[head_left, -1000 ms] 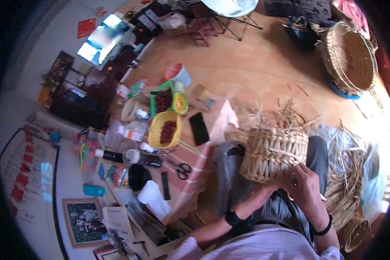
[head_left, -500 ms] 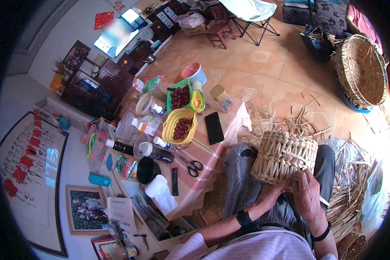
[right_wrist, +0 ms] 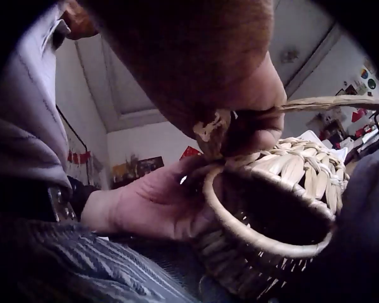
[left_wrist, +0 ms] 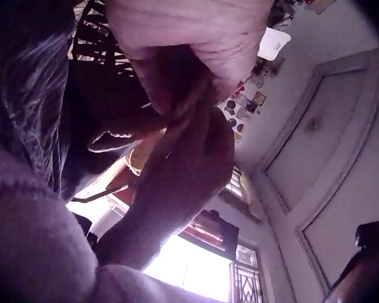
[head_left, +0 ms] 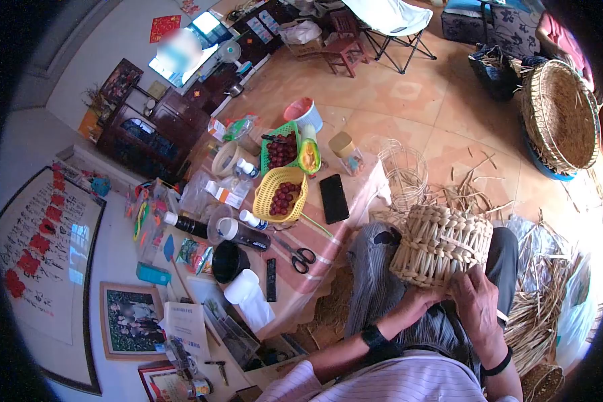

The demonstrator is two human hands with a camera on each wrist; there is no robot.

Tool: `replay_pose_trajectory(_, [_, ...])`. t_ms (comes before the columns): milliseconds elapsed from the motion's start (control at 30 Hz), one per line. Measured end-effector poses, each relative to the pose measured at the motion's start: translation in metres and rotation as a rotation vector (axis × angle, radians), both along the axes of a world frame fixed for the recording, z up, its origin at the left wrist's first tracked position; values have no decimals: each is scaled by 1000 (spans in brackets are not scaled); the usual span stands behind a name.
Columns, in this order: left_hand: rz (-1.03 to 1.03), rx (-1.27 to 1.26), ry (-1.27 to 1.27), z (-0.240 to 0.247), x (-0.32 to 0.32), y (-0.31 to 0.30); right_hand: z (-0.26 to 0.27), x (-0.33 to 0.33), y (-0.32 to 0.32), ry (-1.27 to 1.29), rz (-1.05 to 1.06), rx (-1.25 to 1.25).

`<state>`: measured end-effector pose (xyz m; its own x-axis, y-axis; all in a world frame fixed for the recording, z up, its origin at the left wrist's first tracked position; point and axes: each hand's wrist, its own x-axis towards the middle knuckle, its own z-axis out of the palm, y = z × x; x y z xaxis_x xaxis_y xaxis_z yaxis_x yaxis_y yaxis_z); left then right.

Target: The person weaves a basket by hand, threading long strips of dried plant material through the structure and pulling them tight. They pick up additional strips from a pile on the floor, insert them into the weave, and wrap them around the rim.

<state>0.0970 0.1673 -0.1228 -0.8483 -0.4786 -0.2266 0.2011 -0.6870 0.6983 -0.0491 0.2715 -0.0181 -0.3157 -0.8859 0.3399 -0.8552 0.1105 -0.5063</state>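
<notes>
A woven straw basket lies tilted on the person's lap, its braided bands facing away. The right wrist view shows its round rim and dark inside. At the near edge, the left hand grips the rim, with part of its fingers hidden behind the basket. Close beside it, the right hand pinches a flat straw strand at the rim. A frayed straw end sticks out below the right hand's fingers. Both hands' fingertips nearly meet there.
Left of the lap, a table bears scissors, a phone, a yellow basket of red fruit and several bottles. Loose straw is heaped at the right. A large round basket stands on the floor beyond.
The head view has swung, so the room and lap sit differently in it. The basket stays on the lap, and both hands stay at its near rim with small finger shifts.
</notes>
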Motion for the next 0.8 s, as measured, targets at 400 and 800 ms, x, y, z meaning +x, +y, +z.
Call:
replay_pose_trajectory(400, [-383,-932,-310,-24,5,-25,14,-4,3,-162,10,38])
replay_pose_trajectory(800, [-337,187,130,-89,-10,-19,-1,-10,-13,-58,-29,31])
